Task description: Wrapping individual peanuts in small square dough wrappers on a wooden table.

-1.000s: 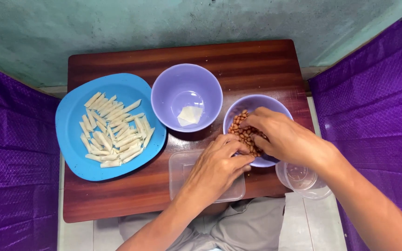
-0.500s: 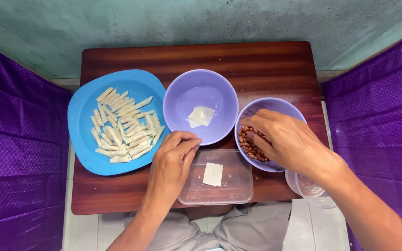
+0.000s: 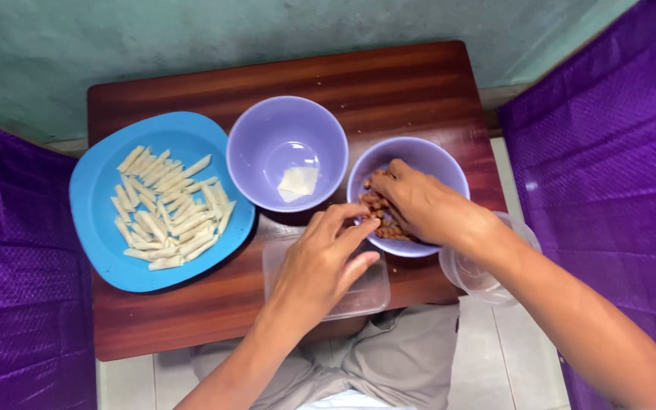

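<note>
On a dark wooden worktop [image 3: 419, 83] between purple cloth [image 3: 609, 152] and a teal wall [image 3: 191, 38], the right hand [image 3: 419, 205] pinches peanuts [image 3: 377, 206] in their lilac bowl [image 3: 449, 163], while the left hand [image 3: 320, 266] hovers loosely apart above a clear container [image 3: 366, 292].

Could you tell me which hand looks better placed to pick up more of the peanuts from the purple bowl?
Probably the right hand: its fingers already rest on the peanuts inside the bowl. The left hand hovers over the clear container, only at the bowl's rim.

Blue plate [image 3: 93, 199] of pasta [image 3: 167, 209], purple cloth [image 3: 17, 288].
</note>
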